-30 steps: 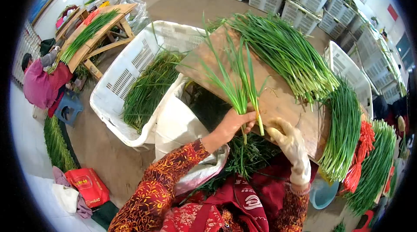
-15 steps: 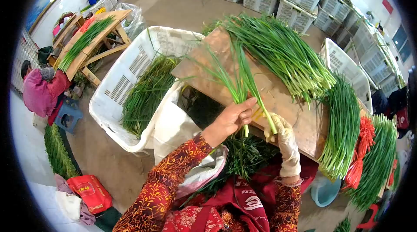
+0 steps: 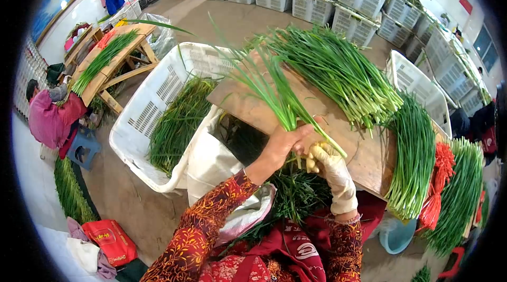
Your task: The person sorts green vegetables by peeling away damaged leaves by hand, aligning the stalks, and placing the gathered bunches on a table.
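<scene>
My bare left hand [image 3: 285, 143] is closed around a small bunch of garlic chives [image 3: 282, 99], leaves fanning up and away, pale stem ends pointing toward me. One stalk slants off to the right, over the glove. My right hand [image 3: 328, 168], in a cream-coloured glove, has its fingers curled in at the stem ends, just beside the left hand; the fingertips are partly hidden. Beneath both hands is the near edge of a wooden board [image 3: 245, 99]. A large pile of chives [image 3: 338, 73] lies across that board, with a neat bundle [image 3: 412, 158] at its right.
A white crate [image 3: 142, 107] with loose leaves stands left of the board, beside a white sack [image 3: 214, 163]. Red ties [image 3: 438, 184] hang near another bundle [image 3: 459, 197] at right. A blue basin [image 3: 396, 235] is below. Stacked crates [image 3: 311, 7] line the back; a person [image 3: 53, 107] sits far left.
Both hands have shifted slightly, the left one tilting the chives. The gloved fingers have moved left and curled in by the stem ends. One long leaf now sticks out to the left.
</scene>
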A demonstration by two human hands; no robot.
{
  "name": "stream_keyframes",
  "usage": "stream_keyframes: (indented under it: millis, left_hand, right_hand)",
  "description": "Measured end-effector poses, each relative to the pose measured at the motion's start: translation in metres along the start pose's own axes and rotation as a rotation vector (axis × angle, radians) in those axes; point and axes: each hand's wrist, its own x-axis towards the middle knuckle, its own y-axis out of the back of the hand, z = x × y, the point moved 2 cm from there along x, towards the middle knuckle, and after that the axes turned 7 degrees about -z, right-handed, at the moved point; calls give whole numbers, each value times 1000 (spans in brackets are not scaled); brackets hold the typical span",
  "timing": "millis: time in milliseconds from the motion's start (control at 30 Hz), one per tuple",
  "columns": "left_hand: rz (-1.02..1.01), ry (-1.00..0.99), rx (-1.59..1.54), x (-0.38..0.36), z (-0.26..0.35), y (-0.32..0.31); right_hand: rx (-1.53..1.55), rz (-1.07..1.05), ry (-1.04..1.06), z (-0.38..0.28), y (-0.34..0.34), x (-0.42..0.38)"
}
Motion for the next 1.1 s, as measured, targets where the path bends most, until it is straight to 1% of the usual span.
stream_keyframes:
  millis: [67, 133, 167, 200, 233, 267, 300, 333, 367, 400, 433, 467, 533, 600, 633, 667, 700, 733, 800, 833, 867, 933, 967, 1033, 1100]
  left_hand:
    - [33, -81, 107, 4, -2, 10]
    - [12, -106, 94, 6, -1, 17]
    - [34, -92, 76, 9, -3, 23]
    - [58, -80, 56, 11, -3, 28]
    - [70, -110, 86, 10, 0, 33]
    - [72, -110, 84, 11, 2, 36]
    - [84, -110, 73, 11, 4, 38]
    - [95, -108, 62, 12, 5, 39]
    - [91, -106, 61, 11, 5, 38]
    - [62, -106, 40, 10, 3, 36]
    - [34, -108, 20, 9, 2, 34]
    - [6, -104, 2, 8, 1, 33]
    - [-11, -69, 17, 7, -2, 32]
    - [-24, -26, 29, 4, -9, 29]
    - [-21, -7, 53, 5, -11, 27]
    - [-18, 7, 77, 6, -13, 26]
    - [37, -3, 118, 7, -13, 22]
    - [39, -3, 116, 8, -13, 20]
    - [45, -16, 193, 8, -11, 19]
    - [50, -18, 188, 9, -9, 18]
    - [50, -40, 228, 10, -7, 16]
    - [55, -66, 260, 14, -5, 17]
    - [59, -72, 300, 16, -5, 18]
    - [64, -79, 331, 18, -8, 19]
    - [58, -139, 373, 20, -9, 17]
  right_hand:
    - [11, -25, -2, -9, -4, -11]
    - [23, -230, 75, -14, -4, -34]
    - [98, -318, 182, -22, -10, -56]
    - [199, -507, 298, -25, -14, -66]
    - [314, -714, 388, -28, -18, -77]
    - [458, -1020, 486, -29, -19, -83]
    - [456, -1020, 484, -30, -20, -88]
    - [190, -861, -38, -22, -22, -93]
    - [-77, -653, -539, -13, -19, -99]
    - [-631, -495, -459, 0, -25, -86]
    - [-1216, -301, -565, 8, -15, -80]
    - [-1784, -61, -648, 12, -8, -75]
    - [-1142, 241, -33, 3, 24, -69]
    - [-1166, 416, 128, -32, 11, -51]
    - [-1159, 421, 126, -36, 5, -39]
    - [-1199, 431, 262, -41, -2, -28]
    - [-1238, 436, 399, -45, -6, -20]
    - [-1239, 434, 398, -45, -6, -16]
    - [-1274, 360, 244, -38, -5, -5]
    - [-1355, 388, 390, -34, -4, -1]
    - [-1357, 381, 388, -33, -4, 0]
    - [-1507, 414, 513, -34, -6, 1]
    - [-1513, 406, 510, -34, -6, 2]
    - [-1545, 435, 612, -38, -10, 4]
    - [-1560, 419, 640, -42, -8, 8]
